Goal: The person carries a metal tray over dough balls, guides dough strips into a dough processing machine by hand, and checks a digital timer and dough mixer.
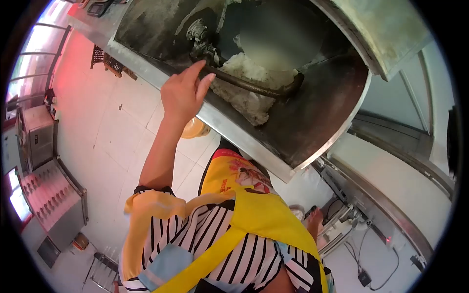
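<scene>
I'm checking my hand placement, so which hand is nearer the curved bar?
Left. Your left hand is near one end of the curved bar; your right hand appears lower, beside the apron, farther away.

A yellow apron [273,215], printed with what seem reddish flowers [238,167], is worn over a black-and-white striped shirt [254,256].
</scene>
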Demonstrator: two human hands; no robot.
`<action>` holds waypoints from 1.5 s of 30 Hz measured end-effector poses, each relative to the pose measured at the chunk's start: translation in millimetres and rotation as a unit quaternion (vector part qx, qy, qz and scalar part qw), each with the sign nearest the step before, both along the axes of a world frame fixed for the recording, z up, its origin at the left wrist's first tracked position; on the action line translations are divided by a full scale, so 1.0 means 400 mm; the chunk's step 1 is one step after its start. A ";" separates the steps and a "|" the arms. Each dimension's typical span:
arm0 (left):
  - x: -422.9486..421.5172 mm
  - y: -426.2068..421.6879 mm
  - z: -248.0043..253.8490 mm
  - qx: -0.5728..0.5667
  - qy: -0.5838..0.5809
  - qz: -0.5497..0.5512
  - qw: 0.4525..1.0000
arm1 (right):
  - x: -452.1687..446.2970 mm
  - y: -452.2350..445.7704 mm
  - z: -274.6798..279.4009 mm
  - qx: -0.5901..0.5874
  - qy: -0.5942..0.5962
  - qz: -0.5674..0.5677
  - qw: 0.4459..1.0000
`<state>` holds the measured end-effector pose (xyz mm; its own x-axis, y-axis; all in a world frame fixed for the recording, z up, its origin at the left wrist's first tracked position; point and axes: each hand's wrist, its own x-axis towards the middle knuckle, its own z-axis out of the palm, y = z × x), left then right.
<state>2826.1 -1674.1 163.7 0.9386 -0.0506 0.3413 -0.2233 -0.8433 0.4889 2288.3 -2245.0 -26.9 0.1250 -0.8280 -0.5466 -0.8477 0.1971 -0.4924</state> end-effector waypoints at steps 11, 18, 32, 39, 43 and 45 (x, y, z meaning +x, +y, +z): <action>0.016 0.020 -0.009 -0.047 -0.050 -0.049 0.996 | 0.249 0.108 0.017 -0.058 -0.006 0.206 0.977; 0.021 0.027 -0.020 -0.060 -0.070 -0.060 0.994 | 0.230 0.130 0.010 -0.088 -0.028 0.229 0.969; 0.024 0.026 -0.016 -0.077 -0.085 -0.070 0.991 | 0.276 0.180 0.038 -0.057 0.054 0.223 0.972; 0.023 0.027 -0.018 -0.073 -0.087 -0.074 0.991 | 0.254 0.188 0.042 -0.047 0.040 0.183 0.981; 0.024 0.026 -0.019 -0.067 -0.092 -0.074 0.991 | 0.248 0.197 0.039 -0.046 0.004 0.190 0.981; 0.022 0.026 -0.018 -0.066 -0.088 -0.073 0.991 | 0.242 0.199 0.033 -0.056 -0.012 0.191 0.980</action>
